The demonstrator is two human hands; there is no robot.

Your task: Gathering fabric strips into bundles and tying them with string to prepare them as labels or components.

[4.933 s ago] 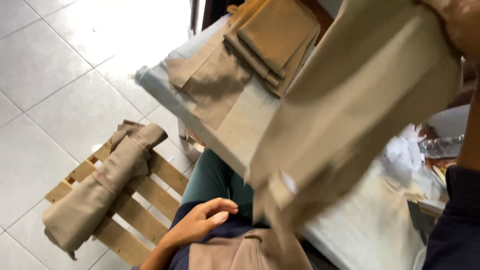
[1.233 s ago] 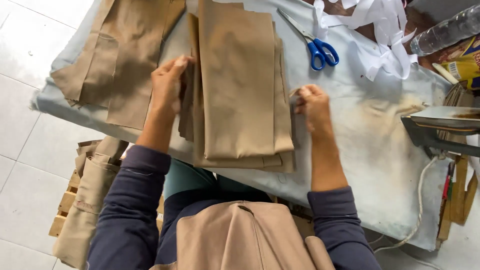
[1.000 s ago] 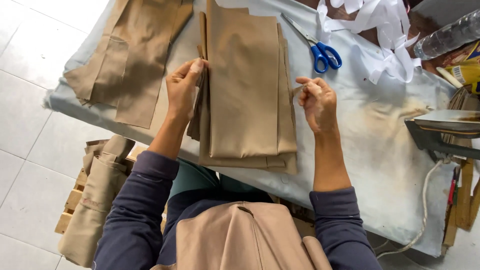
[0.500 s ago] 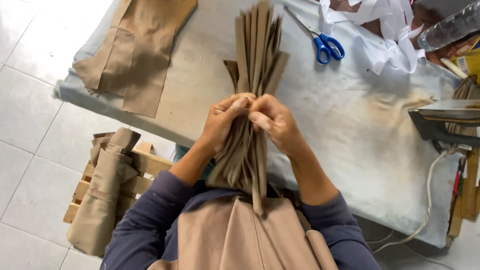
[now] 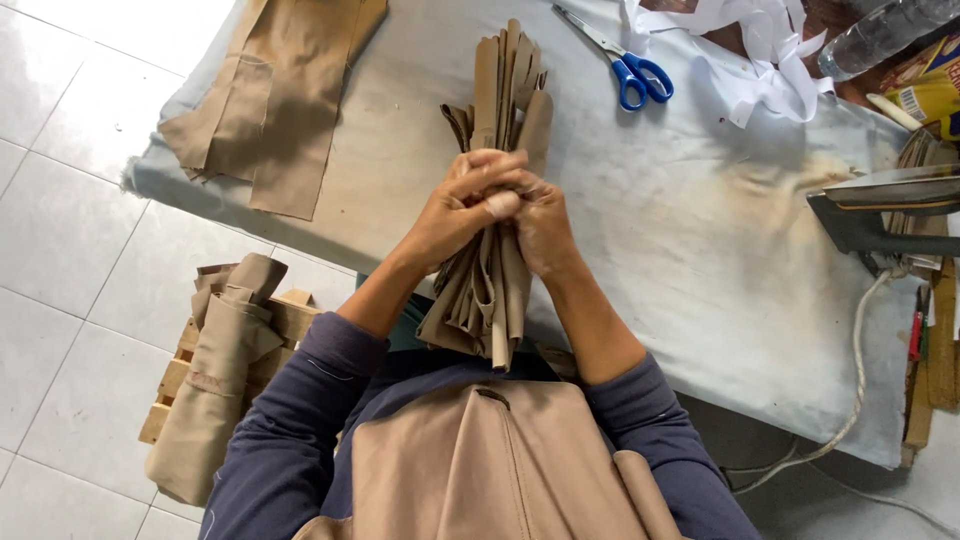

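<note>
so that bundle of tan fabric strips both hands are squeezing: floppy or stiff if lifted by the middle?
Probably floppy: the bundle of tan fabric strips splays above and sags below where the left hand and right hand squeeze it. Likely light, being thin cloth. Loose layers may slip apart unless gripped tightly; nothing visible binds them.

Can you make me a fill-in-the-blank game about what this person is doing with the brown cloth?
1. Both hands, the left hand and the right hand, squeeze a bundle of tan ____ pieces.
2. The scissors on the table have ____ handles.
3. A rolled tan cloth lies on a wooden ____ on the floor.

Missing words: fabric; blue; pallet
</note>
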